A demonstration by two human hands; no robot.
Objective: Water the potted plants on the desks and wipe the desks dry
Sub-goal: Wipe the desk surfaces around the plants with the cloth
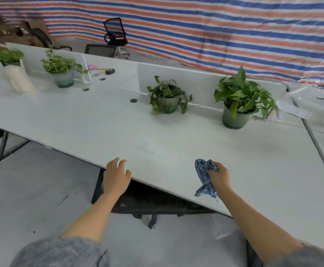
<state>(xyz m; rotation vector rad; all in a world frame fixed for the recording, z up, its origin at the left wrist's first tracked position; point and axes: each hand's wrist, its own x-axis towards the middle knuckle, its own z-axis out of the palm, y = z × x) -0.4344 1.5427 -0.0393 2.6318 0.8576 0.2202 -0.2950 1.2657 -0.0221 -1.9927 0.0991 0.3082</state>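
My right hand (pixel 220 176) grips a crumpled blue-and-white cloth (pixel 204 177) just above the near part of the long white desk (pixel 118 128); one end of the cloth hangs down. My left hand (pixel 117 175) hovers open at the desk's front edge, holding nothing. A leafy green potted plant (pixel 241 99) stands at the right, next to a wilted potted plant (pixel 167 98) in the middle. Two more potted plants (pixel 61 71) (pixel 9 56) stand far left beside a white watering jug (pixel 19 78).
Low white divider panels (pixel 201 83) run behind the plants. Small items and a black roll (pixel 110 71) lie past the left divider. A black office chair (pixel 116 36) stands before a striped tarp wall (pixel 215 29). Clear plastic and papers (pixel 311 105) lie at the far right. Black desk legs (pixel 5 145) stand below.
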